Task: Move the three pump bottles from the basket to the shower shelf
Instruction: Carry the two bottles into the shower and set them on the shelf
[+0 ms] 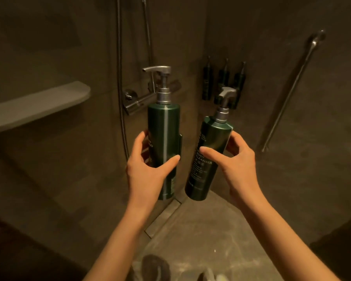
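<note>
The shelf (39,104) on the wall to my left is bare. Below me, the floor (211,230) has a drain (163,219) along its edge.

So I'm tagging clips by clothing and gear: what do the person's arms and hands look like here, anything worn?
Both forearms are bare for as much as shows, with no sleeves in view. The left hand and right hand wear no gloves, and no rings, watch or bracelet can be seen. The fingernails look short and unpainted, though the dim light makes that hard to confirm.

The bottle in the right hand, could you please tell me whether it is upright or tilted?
Tilted. The right-hand bottle leans with its pump toward the upper right, while the left-hand bottle stands upright.
</note>
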